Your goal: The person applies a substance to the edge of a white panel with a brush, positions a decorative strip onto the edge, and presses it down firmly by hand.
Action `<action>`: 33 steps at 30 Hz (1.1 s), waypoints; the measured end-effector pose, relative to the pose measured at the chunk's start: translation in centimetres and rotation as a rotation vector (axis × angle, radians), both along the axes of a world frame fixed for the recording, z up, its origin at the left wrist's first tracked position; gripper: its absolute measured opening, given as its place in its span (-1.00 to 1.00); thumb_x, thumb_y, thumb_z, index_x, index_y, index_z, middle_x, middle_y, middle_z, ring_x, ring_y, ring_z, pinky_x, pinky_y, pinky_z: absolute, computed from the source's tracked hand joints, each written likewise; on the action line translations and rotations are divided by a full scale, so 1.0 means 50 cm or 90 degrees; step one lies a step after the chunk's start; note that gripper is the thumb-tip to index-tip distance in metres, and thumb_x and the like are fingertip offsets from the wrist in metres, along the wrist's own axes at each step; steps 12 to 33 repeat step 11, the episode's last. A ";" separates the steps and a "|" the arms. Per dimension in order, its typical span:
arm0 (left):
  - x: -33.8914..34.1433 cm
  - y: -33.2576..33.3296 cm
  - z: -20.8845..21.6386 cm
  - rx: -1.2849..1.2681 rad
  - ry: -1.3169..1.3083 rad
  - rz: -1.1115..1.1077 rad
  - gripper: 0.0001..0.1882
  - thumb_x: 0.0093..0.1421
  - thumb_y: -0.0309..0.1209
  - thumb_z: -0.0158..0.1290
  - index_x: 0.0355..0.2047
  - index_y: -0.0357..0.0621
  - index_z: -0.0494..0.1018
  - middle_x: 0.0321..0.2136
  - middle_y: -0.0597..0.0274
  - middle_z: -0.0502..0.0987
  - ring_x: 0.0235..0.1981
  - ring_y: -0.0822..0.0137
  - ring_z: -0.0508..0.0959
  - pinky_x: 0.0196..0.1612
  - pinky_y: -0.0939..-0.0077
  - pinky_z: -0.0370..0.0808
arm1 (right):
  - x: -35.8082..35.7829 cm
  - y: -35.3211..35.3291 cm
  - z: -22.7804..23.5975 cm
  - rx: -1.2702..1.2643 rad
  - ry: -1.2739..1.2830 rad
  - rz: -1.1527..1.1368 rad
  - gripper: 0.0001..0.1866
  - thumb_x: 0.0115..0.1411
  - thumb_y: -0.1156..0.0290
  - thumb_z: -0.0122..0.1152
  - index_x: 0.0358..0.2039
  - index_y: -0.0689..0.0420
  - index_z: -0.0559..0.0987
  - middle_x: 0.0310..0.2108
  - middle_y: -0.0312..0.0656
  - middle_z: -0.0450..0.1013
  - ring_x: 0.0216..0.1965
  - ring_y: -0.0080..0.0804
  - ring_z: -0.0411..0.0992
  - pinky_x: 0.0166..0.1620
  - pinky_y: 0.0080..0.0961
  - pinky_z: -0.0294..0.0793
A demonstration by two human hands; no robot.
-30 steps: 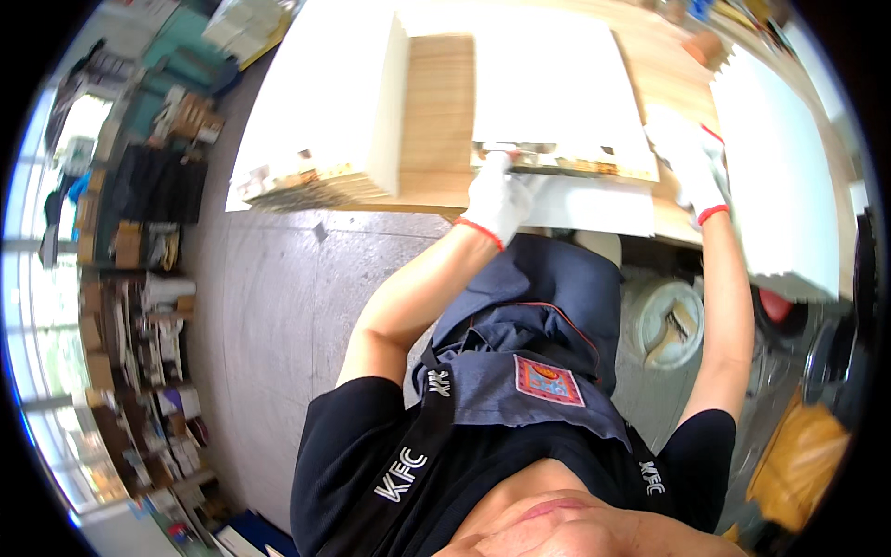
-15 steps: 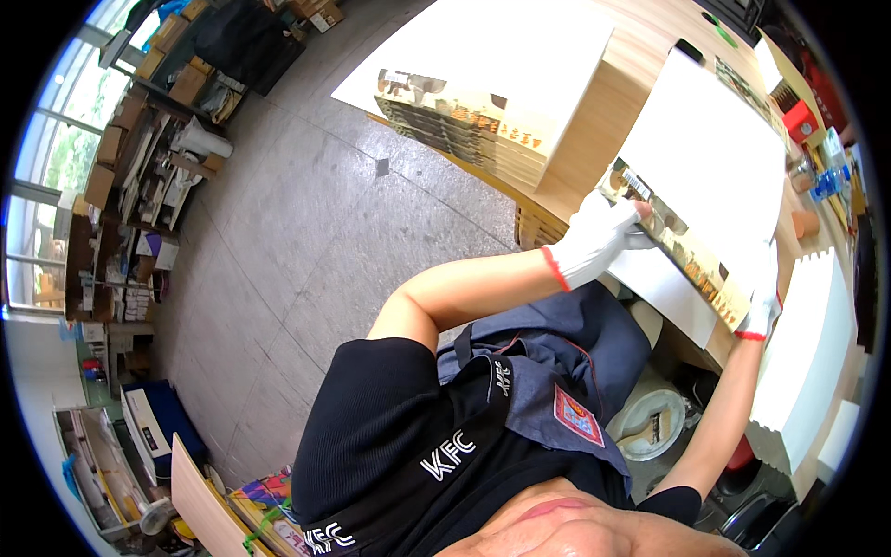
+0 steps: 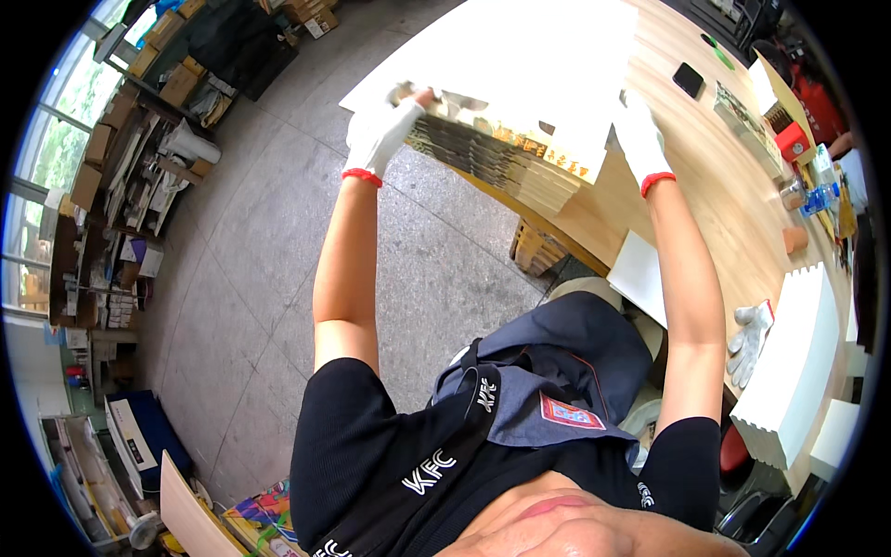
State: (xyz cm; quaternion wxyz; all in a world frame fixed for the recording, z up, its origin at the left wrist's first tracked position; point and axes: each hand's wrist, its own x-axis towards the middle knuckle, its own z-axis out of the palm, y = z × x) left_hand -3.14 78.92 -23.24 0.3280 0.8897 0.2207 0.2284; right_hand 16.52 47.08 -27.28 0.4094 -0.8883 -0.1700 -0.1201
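Observation:
A stack of large white boards with printed front edges (image 3: 492,172) sits at the left end of the table. On top lies a white board with a printed strip (image 3: 548,70), held between my hands. My left hand (image 3: 382,135), in a white glove with a red cuff, grips its front left corner, thumb on top; the fingers underneath are hidden. At the board's right edge is my right hand (image 3: 639,139), gloved the same way, with its fingers closed against that side. Part of the right-hand grip is hidden.
On the wooden table (image 3: 682,158) are a black phone (image 3: 687,81), a printed stack (image 3: 747,130), a red box (image 3: 792,141), a bottle (image 3: 821,198) and a loose glove (image 3: 750,343). A white stack (image 3: 789,362) stands right; a white sheet (image 3: 640,269) lies by the near edge.
Both hands have carried the board from the right side of the table leftward and away, onto the stack. The phone and the loose glove now show fully.

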 end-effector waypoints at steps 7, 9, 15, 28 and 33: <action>0.013 0.006 -0.066 -0.215 -0.134 -0.012 -0.51 0.31 -0.10 -0.04 0.10 -0.12 0.54 -0.10 0.09 0.63 -0.06 0.23 0.55 0.04 0.43 0.39 | -0.023 -0.005 0.016 -0.057 0.225 0.018 -0.47 0.30 -0.14 0.01 -0.30 0.16 0.50 -0.41 -0.17 0.52 -0.40 -0.33 0.41 -0.23 -0.34 0.37; 0.019 0.019 -0.072 -0.245 -0.138 -0.014 -0.52 0.31 -0.11 -0.05 0.10 -0.10 0.54 -0.08 0.09 0.63 -0.07 0.24 0.55 0.04 0.46 0.38 | -0.022 0.000 0.016 -0.075 0.205 0.007 -0.47 0.31 -0.14 0.00 -0.30 0.16 0.50 -0.40 -0.17 0.52 -0.39 -0.33 0.40 -0.23 -0.34 0.37; 0.027 0.020 -0.085 -0.267 -0.133 -0.023 -0.53 0.31 -0.12 -0.05 0.10 -0.09 0.55 -0.08 0.09 0.63 -0.07 0.25 0.56 0.04 0.47 0.38 | -0.015 -0.009 0.001 -0.096 0.170 0.000 -0.47 0.31 -0.14 0.00 -0.31 0.15 0.49 -0.38 -0.16 0.52 -0.36 -0.36 0.41 -0.23 -0.35 0.37; 0.027 0.020 -0.085 -0.267 -0.133 -0.023 -0.53 0.31 -0.12 -0.05 0.10 -0.09 0.55 -0.08 0.09 0.63 -0.07 0.25 0.56 0.04 0.47 0.38 | -0.015 -0.009 0.001 -0.096 0.170 0.000 -0.47 0.31 -0.14 0.00 -0.31 0.15 0.49 -0.38 -0.16 0.52 -0.36 -0.36 0.41 -0.23 -0.35 0.37; 0.027 0.020 -0.085 -0.267 -0.133 -0.023 -0.53 0.31 -0.12 -0.05 0.10 -0.09 0.55 -0.08 0.09 0.63 -0.07 0.25 0.56 0.04 0.47 0.38 | -0.015 -0.009 0.001 -0.096 0.170 0.000 -0.47 0.31 -0.14 0.00 -0.31 0.15 0.49 -0.38 -0.16 0.52 -0.36 -0.36 0.41 -0.23 -0.35 0.37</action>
